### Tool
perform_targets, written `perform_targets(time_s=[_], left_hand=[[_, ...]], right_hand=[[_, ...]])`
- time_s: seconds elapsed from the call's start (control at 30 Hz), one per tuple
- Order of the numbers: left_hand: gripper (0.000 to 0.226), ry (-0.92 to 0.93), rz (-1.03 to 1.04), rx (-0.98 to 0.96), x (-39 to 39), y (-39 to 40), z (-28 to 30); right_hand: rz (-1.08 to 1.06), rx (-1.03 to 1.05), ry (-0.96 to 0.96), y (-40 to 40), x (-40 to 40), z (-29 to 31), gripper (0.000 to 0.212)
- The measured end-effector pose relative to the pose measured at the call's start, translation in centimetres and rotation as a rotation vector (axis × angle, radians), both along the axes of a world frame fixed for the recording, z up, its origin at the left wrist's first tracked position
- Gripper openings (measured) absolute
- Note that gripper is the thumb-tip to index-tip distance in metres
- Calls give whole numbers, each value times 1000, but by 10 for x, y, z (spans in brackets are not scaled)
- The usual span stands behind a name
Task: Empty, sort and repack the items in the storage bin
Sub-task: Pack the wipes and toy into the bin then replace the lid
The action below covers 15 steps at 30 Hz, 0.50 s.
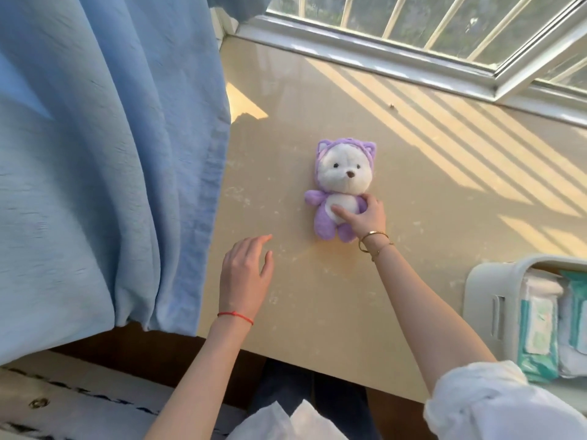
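A small plush bear [341, 182] in a purple hooded suit lies face up on the beige windowsill surface [317, 312]. My right hand [365, 217] rests on its belly and right side, thumb across the white tummy, fingers curled around its arm. To the lower left, my left hand [246, 274] hovers over the bare surface with fingers apart, holding nothing. The white storage bin [486, 281] stands at the right edge, with several packs of wet wipes [540, 328] inside.
A blue curtain [104, 169] hangs along the left side and drapes over the sill's left edge. The white window frame [397, 61] runs along the far side. The sill's near edge lies just above my legs.
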State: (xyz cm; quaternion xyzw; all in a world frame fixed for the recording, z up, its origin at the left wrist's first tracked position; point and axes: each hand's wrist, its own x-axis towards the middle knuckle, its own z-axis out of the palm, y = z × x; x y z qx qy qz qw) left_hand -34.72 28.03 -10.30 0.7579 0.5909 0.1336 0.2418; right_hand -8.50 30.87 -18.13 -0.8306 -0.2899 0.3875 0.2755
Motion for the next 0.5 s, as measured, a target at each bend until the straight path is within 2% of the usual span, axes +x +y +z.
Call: perform_targets(time_s=[0.13,0.33,0.5], left_hand=[[29,-20,-26,-1,3,-5,20],[28,-1,-134,17,15,-30,64],[27,2,-238,53,47,-65,96]], right_hand=[[-32,15,23,-30,-4,31,66],[-120,88,93,-123,4,110,59],[-165,98,19,-214,40,164,53]])
